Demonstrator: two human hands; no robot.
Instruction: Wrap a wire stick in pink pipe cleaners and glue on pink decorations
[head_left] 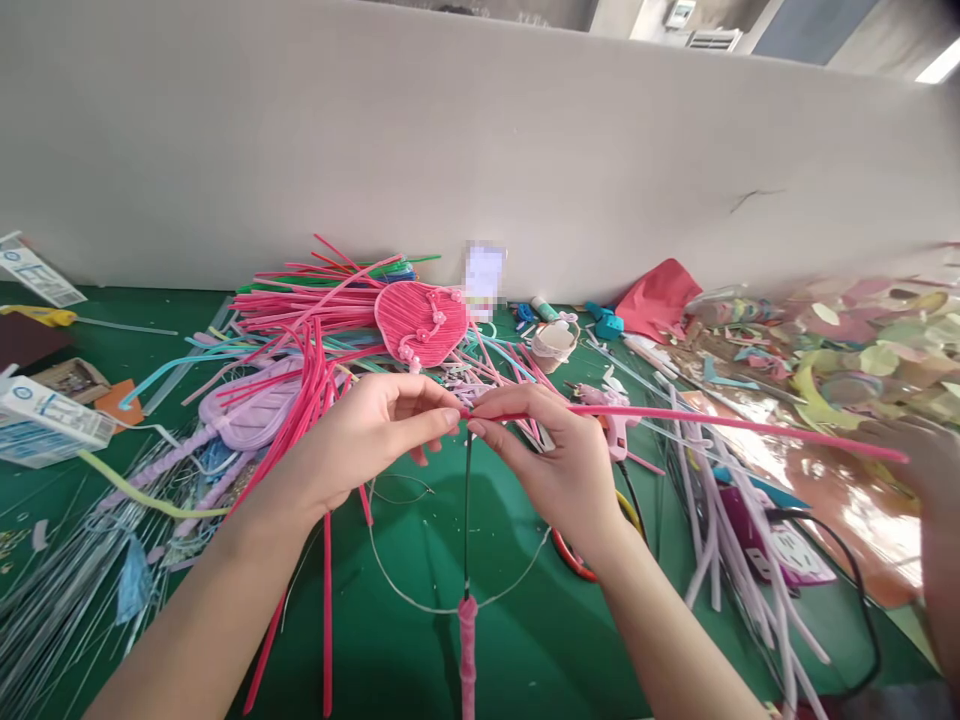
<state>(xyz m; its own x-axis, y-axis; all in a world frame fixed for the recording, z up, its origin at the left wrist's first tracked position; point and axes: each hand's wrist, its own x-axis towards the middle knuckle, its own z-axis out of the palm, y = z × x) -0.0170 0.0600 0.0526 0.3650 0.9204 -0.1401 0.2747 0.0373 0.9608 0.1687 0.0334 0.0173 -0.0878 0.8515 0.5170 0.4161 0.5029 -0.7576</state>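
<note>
My left hand [375, 425] and my right hand [551, 450] meet above the green table [420, 650], fingertips pinched together. Both pinch a long pink pipe cleaner [735, 425] that runs off to the right. It meets the top of a thin dark wire stem [466, 520] that stands upright below my fingers. The stem's lower end is wrapped in pink [468, 650]. A thin wire loop [420, 590] lies on the table behind the stem.
A heap of pink pipe cleaners [300, 310] and a pink heart-shaped piece [420, 320] lie behind my hands. A lilac woven piece [251, 410] sits to the left, a pink glue gun [611, 420] and white strands [720, 530] to the right. Another person's hand [930, 470] is at the right edge.
</note>
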